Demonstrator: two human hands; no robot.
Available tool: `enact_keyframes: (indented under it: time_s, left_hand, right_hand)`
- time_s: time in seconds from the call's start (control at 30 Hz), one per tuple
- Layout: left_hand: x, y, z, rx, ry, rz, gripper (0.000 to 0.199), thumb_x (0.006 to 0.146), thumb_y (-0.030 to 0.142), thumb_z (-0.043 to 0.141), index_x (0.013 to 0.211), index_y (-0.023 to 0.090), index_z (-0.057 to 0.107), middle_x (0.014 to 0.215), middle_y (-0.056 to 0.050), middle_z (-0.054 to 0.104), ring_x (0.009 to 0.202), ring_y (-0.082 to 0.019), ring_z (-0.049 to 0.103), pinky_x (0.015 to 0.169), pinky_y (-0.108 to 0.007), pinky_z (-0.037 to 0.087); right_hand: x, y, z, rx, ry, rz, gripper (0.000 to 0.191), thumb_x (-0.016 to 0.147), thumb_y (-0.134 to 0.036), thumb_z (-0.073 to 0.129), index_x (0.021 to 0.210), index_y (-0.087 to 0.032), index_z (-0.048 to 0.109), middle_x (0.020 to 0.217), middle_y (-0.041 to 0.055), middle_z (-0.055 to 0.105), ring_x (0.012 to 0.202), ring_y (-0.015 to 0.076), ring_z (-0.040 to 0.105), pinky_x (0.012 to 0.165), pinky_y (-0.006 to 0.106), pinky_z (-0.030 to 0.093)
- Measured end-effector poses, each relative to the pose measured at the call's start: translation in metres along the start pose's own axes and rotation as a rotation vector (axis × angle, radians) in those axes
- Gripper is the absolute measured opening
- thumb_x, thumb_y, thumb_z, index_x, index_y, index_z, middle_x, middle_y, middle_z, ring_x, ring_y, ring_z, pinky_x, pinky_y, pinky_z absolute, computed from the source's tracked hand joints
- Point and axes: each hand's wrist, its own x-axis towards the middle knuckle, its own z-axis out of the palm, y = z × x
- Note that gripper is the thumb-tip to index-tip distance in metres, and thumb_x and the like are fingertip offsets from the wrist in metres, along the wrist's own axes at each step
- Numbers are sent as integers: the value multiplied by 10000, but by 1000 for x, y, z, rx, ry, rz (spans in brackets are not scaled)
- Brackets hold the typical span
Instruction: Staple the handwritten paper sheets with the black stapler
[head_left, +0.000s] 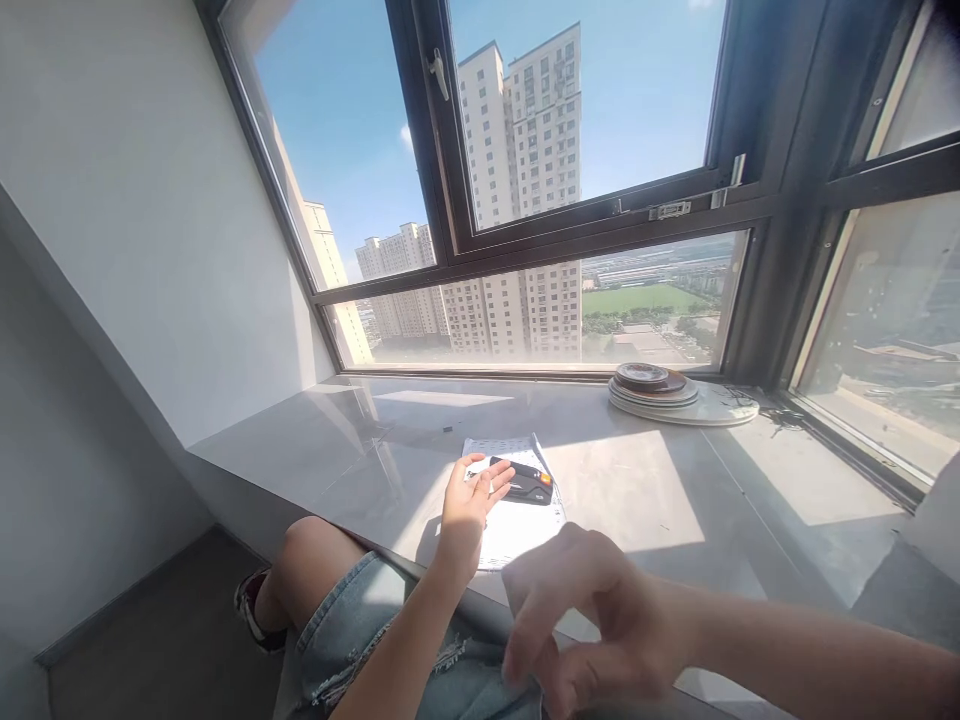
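My left hand (471, 505) is held palm up over the window ledge, its fingers stretched out with nothing in them. Right by its fingertips is a black device with an orange patch (534, 484); its exact kind is not clear. The device lies on white printed paper (514, 527), which rests on the ledge and is partly covered by my hands. Closer to the camera, my right hand (592, 620) hangs in the air, slightly blurred. Its fingers are loosely bent towards the thumb, with a gap showing between, and I see nothing held there.
A stack of plates (652, 395) stands on the tiled ledge (615, 490) by the window. A small dark object (448, 429) lies beyond the paper. Dark cords or keys (784, 418) lie in the right corner. My bent leg (319, 560) is below the ledge's front edge.
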Motion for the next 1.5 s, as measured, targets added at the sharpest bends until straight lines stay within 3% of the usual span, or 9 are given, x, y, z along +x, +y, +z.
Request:
enact_keyframes:
  time_s: [0.13,0.33,0.6,0.73,0.9,1.0,1.13,1.33,1.5]
  left_hand:
    - [-17,17,16,9,-112,-87,522,826,339,855,1266,233,595,1152,-101,757,1145,-291,738,1037,-422,566]
    - [-14,1,11,95,-77,-111,417,796,195,739,1183,246,589,997,-52,744,980,-237,743,843,-345,573]
    - [-5,-6,7,301,-126,8,272,911,256,639,1172,259,565,969,-61,769,913,-241,757,870,-394,589]
    - [-4,-2,6,436,-158,51,197,1004,374,584,1168,265,569,1014,-84,783,901,-238,779,923,-417,604]
    - [17,0,-38,963,-46,180,183,1048,371,519,1066,252,656,1015,-72,797,1024,-249,765,949,-382,580]
    - [32,-7,-72,1252,15,256,222,1045,256,485,1143,244,684,1205,-83,766,1164,-254,706,1044,-382,521]
    - [39,-20,-93,1509,-12,245,273,1028,194,480,1207,198,686,1300,-113,706,1241,-282,633,1121,-409,461]
    - [36,-23,-91,1577,-26,221,290,1038,160,448,1214,223,670,1319,-89,679,1243,-277,600,1109,-401,442]
    - [36,-23,-92,1576,-24,255,295,1035,149,457,1204,234,683,1298,-98,687,1225,-283,610,1087,-410,451]
  right_hand:
    - [2,70,-28,-434,328,125,270,962,-502,773,1033,-243,797,915,72,732,827,204,672,739,352,592]
    - [-26,131,-46,-628,177,138,226,948,-357,808,1151,-257,805,1039,92,712,959,236,687,825,412,623]
    - [-36,141,-52,-759,165,37,236,1082,-262,589,1235,-258,768,1028,90,763,914,209,699,778,344,586]
    - [-39,147,-71,-812,280,89,264,1095,-274,519,1134,-231,777,959,94,748,837,197,667,725,323,551]
    - [-68,173,-126,-790,642,587,136,926,-280,628,868,-208,727,795,57,742,709,200,653,674,314,498]
    - [-98,190,-157,-786,699,922,184,862,-341,661,746,-210,715,790,69,770,730,216,685,668,308,472]
    - [-125,206,-178,-793,689,1055,226,864,-396,655,763,-208,729,835,92,794,744,226,696,675,314,466]
    - [-129,213,-178,-905,748,1005,232,897,-338,573,915,-195,754,941,112,797,871,249,710,790,334,486]
    - [-125,211,-172,-816,523,985,261,928,-358,540,909,-203,748,878,85,781,821,243,690,745,330,472]
